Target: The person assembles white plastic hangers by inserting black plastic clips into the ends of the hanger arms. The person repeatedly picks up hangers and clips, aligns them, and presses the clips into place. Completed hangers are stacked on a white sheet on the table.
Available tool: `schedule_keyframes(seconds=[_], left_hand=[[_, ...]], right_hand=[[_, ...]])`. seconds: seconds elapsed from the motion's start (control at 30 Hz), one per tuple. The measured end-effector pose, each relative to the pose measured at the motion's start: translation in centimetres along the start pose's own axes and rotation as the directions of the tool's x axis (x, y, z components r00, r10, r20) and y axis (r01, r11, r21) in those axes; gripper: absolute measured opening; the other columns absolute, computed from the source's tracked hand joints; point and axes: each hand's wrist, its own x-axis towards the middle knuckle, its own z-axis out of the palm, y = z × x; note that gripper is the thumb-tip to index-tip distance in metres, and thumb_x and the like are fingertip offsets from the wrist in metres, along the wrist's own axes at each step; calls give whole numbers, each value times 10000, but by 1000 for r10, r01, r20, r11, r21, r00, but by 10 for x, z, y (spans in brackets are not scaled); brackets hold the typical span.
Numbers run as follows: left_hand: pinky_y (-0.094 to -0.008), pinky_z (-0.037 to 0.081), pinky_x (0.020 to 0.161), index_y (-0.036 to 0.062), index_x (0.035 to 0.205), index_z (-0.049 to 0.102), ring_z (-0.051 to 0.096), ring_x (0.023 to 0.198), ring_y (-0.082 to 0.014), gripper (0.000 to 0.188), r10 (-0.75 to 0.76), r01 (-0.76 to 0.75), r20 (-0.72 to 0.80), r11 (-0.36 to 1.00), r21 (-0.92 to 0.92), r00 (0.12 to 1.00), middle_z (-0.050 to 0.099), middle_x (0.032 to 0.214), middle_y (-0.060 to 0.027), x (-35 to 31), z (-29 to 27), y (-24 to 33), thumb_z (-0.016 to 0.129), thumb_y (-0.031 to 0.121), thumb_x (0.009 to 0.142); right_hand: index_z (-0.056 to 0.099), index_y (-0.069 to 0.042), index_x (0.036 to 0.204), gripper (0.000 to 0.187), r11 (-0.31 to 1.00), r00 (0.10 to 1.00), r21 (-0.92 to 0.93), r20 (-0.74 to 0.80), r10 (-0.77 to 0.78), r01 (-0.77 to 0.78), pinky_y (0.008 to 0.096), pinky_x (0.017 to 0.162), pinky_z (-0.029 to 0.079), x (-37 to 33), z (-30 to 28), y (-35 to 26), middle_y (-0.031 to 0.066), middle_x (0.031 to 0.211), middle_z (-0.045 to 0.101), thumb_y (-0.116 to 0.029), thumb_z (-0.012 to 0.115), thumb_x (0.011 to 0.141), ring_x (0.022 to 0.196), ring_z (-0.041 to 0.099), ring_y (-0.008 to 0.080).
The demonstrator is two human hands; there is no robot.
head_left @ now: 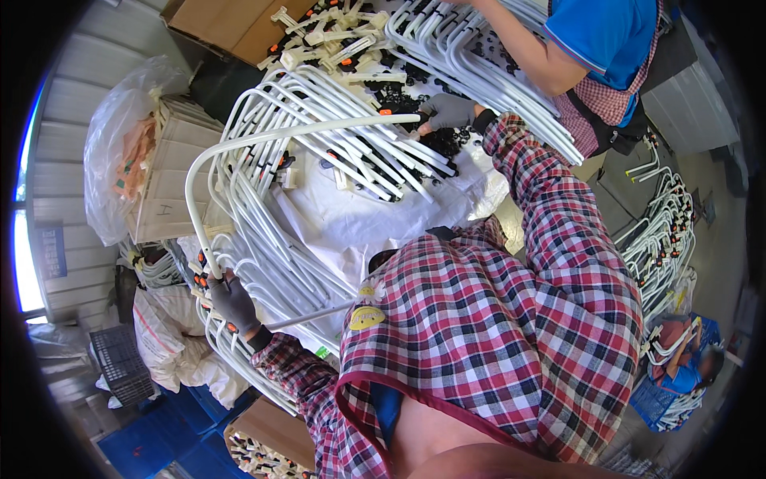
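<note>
A white bent tube (299, 128) with orange marks near its ends arches over the pile. My left hand (231, 302), in a grey glove, grips its lower end. At the other end is my right hand (448, 111), also gloved in grey, its thumb and fingers drawn together beside the tube's tip. Whatever sits between those fingers is too small to make out. Just below the right hand lie small black parts (443, 142). Under the raised tube are many similar white bent tubes (263, 199), stacked on a white sheet (331, 211).
Cream plastic pieces (343, 36) lie at the far side by a cardboard box (227, 28). A co-worker in a blue shirt (594, 40) reaches over more white tubes (471, 68). At left stand a plastic bag (120, 160) and white sacks (171, 327).
</note>
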Motion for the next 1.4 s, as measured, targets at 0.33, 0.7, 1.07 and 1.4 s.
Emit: schedule_keyframes(seconds=[0.33,0.7,1.07,1.4], left_hand=[[-292,415,572,30,1099,610,534,620,-139,241,92,-38,207,967,-251,974,601,735,-31,49,58,44,649,212,946],[-427,489,584,109,1270,588,652,658,-316,404,249,-246,204,969,-40,947,661,758,-116,88,103,111,642,312,924],[-377,481,528,83,1360,476,631,621,-276,622,574,-555,232,819,-145,786,648,795,-100,93,128,185,720,372,866],[-491,481,590,63,1483,329,653,688,-406,626,441,-362,359,893,-267,823,687,798,-192,97,145,187,498,412,992]], right_hand=[[722,-103,878,440,926,950,-333,-189,-250,178,393,690,483,43,9,-104,90,750,679,-535,655,835,722,632,249],[713,-73,1025,547,953,928,-302,-362,-91,-24,396,740,487,70,-7,-58,183,871,684,-563,719,781,811,649,367],[695,-162,883,291,649,834,-758,-398,-383,-63,418,810,437,92,-64,-183,51,696,657,-451,694,840,690,641,239],[697,-117,828,151,303,782,-873,131,-610,382,401,818,509,134,17,-224,113,746,693,-261,701,784,760,688,290]])
